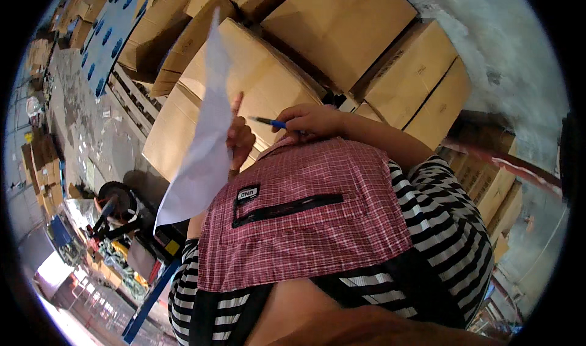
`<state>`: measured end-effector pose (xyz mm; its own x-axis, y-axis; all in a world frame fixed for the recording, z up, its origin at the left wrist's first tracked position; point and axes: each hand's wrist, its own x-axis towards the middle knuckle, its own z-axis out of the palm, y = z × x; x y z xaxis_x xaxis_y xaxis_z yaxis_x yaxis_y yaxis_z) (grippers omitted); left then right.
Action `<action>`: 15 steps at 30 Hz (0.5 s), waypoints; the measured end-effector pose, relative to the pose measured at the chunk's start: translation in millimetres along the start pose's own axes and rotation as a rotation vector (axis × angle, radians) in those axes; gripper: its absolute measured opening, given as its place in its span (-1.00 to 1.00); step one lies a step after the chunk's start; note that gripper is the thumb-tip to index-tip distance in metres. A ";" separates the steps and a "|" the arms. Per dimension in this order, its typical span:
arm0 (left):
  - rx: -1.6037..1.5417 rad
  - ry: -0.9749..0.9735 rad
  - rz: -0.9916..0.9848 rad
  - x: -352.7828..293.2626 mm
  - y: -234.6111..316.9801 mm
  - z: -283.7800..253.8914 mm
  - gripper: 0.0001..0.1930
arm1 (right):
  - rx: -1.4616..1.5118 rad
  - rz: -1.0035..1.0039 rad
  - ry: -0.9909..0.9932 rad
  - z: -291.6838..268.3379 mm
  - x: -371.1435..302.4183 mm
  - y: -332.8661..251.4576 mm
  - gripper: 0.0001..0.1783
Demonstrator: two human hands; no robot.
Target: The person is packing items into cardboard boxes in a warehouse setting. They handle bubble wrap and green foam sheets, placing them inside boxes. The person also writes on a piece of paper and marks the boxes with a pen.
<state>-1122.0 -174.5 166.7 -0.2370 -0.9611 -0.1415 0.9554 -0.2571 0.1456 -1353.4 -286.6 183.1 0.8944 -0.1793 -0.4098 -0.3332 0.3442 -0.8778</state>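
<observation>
A large white sheet of paper (204,132) stands nearly upright at the left, its lower part covering some of my left forearm. My left hand (240,137) is at the sheet's right edge. Its index finger points up while the other fingers curl in against the paper; the thumb is hidden. In front of my chest, my right hand (308,121) grips a blue pen (274,123) with a dark tip pointing left toward the sheet. The pen tip is apart from the paper. Both hands are over closed cardboard cartons (262,71).
More big cartons (342,28) stand packed beyond my hands, up to a grey wall (500,47). A wooden pallet (131,98) and a blue perforated panel (113,37) lie far left. Near left is a black wheel (117,199) among equipment. Cartons (479,181) are stacked at the right.
</observation>
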 end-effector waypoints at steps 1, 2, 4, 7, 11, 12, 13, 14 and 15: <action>-0.060 -0.031 0.044 -6.8 4.6 -2.9 -0.58 | 0.069 0.028 0.011 5.1 -0.6 0.9 -0.67; -0.120 -0.060 0.077 -10.5 7.8 -5.3 -0.59 | 0.233 -0.008 0.069 7.0 1.7 12.5 -0.68; -0.202 -0.079 0.083 -6.0 11.1 -14.1 -0.65 | 0.581 -0.079 0.234 3.0 4.0 56.5 -0.70; -0.232 -0.074 0.133 -5.7 19.3 -26.8 -0.78 | 0.735 0.057 0.527 -3.3 5.6 93.4 -0.69; -0.351 -0.048 0.154 31.9 21.1 -53.2 -0.86 | 0.656 0.145 0.609 -4.7 -8.5 112.7 -0.68; -0.301 -0.001 0.153 46.2 21.8 -55.2 -0.84 | 0.614 0.154 0.654 -5.7 -6.5 128.7 -0.60; -0.251 0.045 0.151 56.9 22.1 -56.4 -0.82 | 0.675 0.143 0.682 -3.3 -6.2 144.4 -0.61; -0.225 0.063 0.132 66.7 20.2 -58.6 -0.81 | 0.733 0.126 0.709 -1.7 -5.2 148.1 -0.62; -0.199 0.080 0.113 74.7 17.4 -60.5 -0.80 | 0.791 0.110 0.735 -0.9 -3.6 151.8 -0.64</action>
<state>-1112.4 -244.7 99.4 -0.1191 -0.9697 -0.2135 0.9929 -0.1154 -0.0298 -1407.4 -234.5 51.0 0.3859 -0.5289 -0.7559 0.1213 0.8414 -0.5267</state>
